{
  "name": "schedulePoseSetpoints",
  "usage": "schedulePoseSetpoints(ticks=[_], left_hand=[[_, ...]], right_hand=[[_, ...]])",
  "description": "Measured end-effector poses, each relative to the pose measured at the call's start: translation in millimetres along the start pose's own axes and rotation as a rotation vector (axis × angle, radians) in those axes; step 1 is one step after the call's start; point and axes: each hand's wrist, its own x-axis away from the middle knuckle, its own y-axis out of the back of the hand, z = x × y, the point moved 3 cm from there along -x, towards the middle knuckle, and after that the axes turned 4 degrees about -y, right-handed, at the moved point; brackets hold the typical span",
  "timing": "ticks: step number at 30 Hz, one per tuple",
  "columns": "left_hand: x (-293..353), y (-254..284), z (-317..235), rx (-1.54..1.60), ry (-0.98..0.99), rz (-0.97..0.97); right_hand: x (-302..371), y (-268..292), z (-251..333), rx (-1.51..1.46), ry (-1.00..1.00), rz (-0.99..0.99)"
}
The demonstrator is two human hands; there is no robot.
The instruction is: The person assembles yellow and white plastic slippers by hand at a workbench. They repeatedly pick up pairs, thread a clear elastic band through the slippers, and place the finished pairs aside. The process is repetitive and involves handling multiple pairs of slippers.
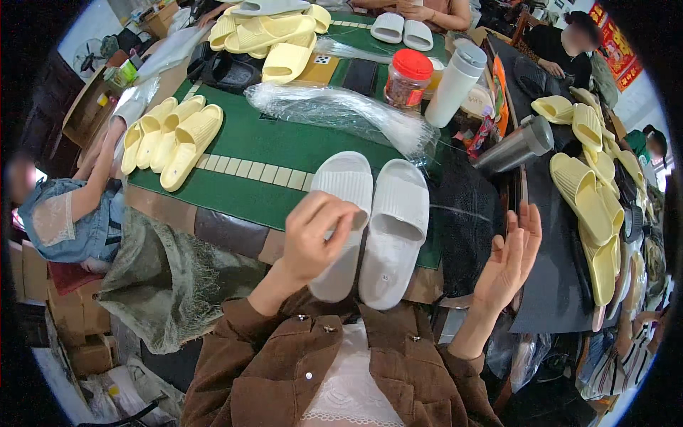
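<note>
A pair of white ribbed slippers lies side by side in front of me, toes away, at the near edge of the green table mat (249, 186). My left hand (318, 231) is closed over the left slipper (334, 267), hiding part of its strap opening. Its fingers are curled with the thumb pressed in; anything inside them is hidden. Beside the table's right part, my right hand (511, 260) is raised with fingers apart, holding nothing. It is clear of the right slipper (395, 249). A thin pale strand (461, 211) runs from near that slipper toward my right hand.
Bundled clear plastic strands (348, 114) lie beyond the slippers. A red-lidded jar (408, 80), white bottle (457, 82) and steel tumbler (516, 144) stand back right. Yellow slippers (192, 146) line the left; more yellow slippers (587, 199) lie right. Other people sit around.
</note>
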Motion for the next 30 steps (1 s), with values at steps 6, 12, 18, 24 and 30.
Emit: schedulePoseSetpoints(ticks=[6, 12, 18, 24, 30], left_hand=[[-5, 9, -8, -0.141, -0.127, -0.018], [2, -6, -29, -0.070, -0.216, 0.054], [4, -4, -22, -0.096, -0.247, 0.109], [19, 16, 0, -0.157, -0.205, 0.227], [37, 39, -22, -0.023, -0.362, 0.272]], right_hand=[[22, -7, -8, 0.442, 0.069, 0.449], [46, -40, -40, 0.823, 0.253, 0.776], [36, -36, -38, 0.841, 0.366, 0.727], [27, -29, -13, 0.842, 0.398, 0.777], [39, -26, 26, 0.634, 0.247, 1.239]])
